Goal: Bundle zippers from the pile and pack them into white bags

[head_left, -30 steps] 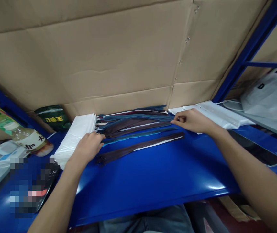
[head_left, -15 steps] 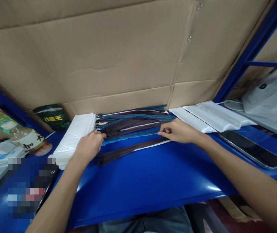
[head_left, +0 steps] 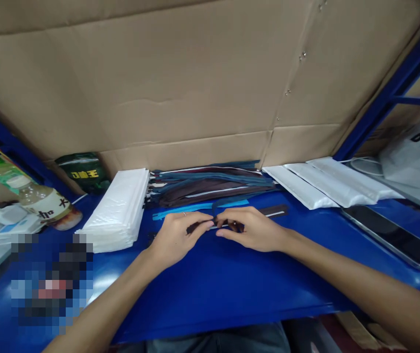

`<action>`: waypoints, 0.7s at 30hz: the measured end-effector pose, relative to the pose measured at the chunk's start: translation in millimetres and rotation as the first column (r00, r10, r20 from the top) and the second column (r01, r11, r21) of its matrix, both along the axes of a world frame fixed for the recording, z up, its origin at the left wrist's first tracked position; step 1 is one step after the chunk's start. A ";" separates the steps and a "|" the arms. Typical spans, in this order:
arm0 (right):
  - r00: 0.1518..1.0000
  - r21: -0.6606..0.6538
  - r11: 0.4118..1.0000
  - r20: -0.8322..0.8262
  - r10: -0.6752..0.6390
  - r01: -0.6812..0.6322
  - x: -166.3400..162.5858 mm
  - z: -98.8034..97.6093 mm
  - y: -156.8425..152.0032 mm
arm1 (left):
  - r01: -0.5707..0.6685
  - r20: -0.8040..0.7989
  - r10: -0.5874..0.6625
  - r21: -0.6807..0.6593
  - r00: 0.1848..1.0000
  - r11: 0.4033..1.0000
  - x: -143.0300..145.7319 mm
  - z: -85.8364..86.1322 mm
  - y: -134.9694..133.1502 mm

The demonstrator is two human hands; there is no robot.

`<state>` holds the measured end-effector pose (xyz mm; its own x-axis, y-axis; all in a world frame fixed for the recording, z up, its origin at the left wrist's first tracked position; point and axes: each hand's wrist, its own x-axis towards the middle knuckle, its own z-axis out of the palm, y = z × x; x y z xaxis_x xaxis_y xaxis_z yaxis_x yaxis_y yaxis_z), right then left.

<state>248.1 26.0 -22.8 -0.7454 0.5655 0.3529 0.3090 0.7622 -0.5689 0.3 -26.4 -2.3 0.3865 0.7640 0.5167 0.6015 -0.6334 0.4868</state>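
A dark brown zipper (head_left: 274,211) lies across the blue shelf (head_left: 213,279), and both hands pinch it near its middle. My left hand (head_left: 176,236) grips it from the left with thumb and fingers closed. Fingertip to fingertip with it, my right hand (head_left: 252,228) pinches the same strip from the right. Behind them lies a pile of zippers (head_left: 210,184) in brown, teal and blue, with one bright blue zipper (head_left: 180,211) loose at its front edge.
A stack of white plastic bags (head_left: 118,211) sits left of the pile; more flat white packets (head_left: 320,184) lie to the right. A phone (head_left: 394,230) lies at the right, a bottle (head_left: 44,206) and green packet (head_left: 83,171) at the left. A cardboard wall (head_left: 195,83) stands behind.
Both hands left the ends of the zipper pile and came together toward me at the middle of the separate brown zipper, pinching it. The camera shifted slightly.
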 end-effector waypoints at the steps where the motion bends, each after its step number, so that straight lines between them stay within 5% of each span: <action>1: 1.000 0.002 1.000 -0.021 -0.012 0.012 -0.9 -1.3 -0.1 | 0.018 0.018 -0.018 -0.031 1.000 0.999 2.1 -0.2 -1.1; 10: 0.993 0.061 0.997 -0.109 -0.045 0.052 -1.9 -1.7 -3.9 | 0.078 0.175 -0.032 -0.262 0.984 0.962 8.9 -4.2 -0.9; 21: 0.998 0.253 0.967 0.053 -0.036 0.021 1.7 -0.1 -2.7 | 0.052 0.032 -0.046 -0.229 0.998 0.972 7.5 -2.3 3.3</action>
<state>249.8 23.3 -22.9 -0.7534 0.4847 0.4444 0.3588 0.8693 -0.3399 7.8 -23.1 -4.5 0.4151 0.8437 0.3403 0.5578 -0.5315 0.6374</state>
